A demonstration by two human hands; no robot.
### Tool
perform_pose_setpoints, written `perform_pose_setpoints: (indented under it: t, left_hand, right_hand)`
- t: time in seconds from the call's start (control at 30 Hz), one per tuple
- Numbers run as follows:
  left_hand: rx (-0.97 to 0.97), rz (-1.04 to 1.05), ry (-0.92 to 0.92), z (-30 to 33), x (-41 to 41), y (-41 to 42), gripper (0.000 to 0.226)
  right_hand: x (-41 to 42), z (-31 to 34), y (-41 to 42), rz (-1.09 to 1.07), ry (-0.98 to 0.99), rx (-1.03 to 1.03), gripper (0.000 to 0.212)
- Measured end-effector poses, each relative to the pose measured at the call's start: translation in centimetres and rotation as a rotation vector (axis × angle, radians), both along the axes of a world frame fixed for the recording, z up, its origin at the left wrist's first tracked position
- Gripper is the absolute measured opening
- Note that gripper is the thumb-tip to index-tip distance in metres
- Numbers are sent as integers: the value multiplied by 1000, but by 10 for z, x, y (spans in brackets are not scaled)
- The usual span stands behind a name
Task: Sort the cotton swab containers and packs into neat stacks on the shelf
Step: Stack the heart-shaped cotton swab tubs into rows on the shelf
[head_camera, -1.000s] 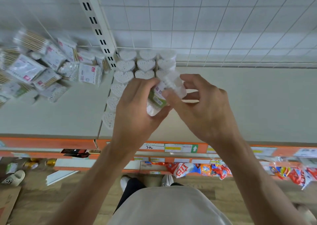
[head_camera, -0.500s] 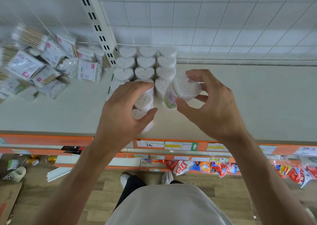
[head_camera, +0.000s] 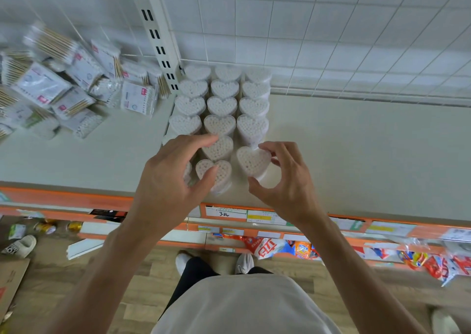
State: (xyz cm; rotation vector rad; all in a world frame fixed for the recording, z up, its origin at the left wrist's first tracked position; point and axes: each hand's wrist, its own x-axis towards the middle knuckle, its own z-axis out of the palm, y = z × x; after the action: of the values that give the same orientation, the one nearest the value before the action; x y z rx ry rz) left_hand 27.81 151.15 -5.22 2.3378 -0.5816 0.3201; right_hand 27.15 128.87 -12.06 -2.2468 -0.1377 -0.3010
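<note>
Presently, a heart-shaped container [head_camera: 253,163] of cotton swabs is seen standing upright on the pale shelf [head_camera: 356,155], at the front of the right-hand column of a block of like containers [head_camera: 221,105]. It is grasped by the right hand [head_camera: 283,180]: the thumb is set against its near edge, and the curled fingers are placed round its far and right sides. Just behind it, the next container of that column is found, and whether the two touch cannot be told.

The left hand [head_camera: 170,178] is held over the left and middle columns near the shelf's front edge. Its fingers are loosely bent and spread, and nothing is gripped by them; the thumb tip is laid on or just above the frontmost container of the middle column [head_camera: 215,173], though contact cannot be confirmed. A container of the left column is partly hidden beneath this hand.

The block is arranged in three columns reaching back to the wire grid panel [head_camera: 331,40], beside a slotted upright post [head_camera: 155,35]. To the left of the post, flat packs of swabs [head_camera: 76,89] are piled loosely and at all angles on the neighbouring shelf section.

Along the orange shelf edge, price labels [head_camera: 226,212] are fixed. Lower down, snack bags [head_camera: 275,248] are seen on a lower shelf, and cans [head_camera: 46,228] and a slipper [head_camera: 19,245] are seen on the wooden floor.
</note>
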Motion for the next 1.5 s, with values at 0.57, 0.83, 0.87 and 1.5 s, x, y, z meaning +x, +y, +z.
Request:
perform_pose_setpoints:
  t: [0.57, 0.83, 0.87, 1.5]
  left_hand:
    - [34, -12, -2, -6, 1, 2, 40]
    - [18, -26, -32, -9, 4, 2, 38]
    - [14, -27, -27, -10, 4, 2, 38]
    - [76, -2, 94, -15, 14, 56, 47]
  right_hand:
    - [19, 3, 8, -50, -17, 24, 62]
    - [19, 4, 8, -54, 3, 10, 63]
    - [19, 4, 8, -56, 6, 11, 64]
    - [5, 69, 42, 47, 105, -212, 82]
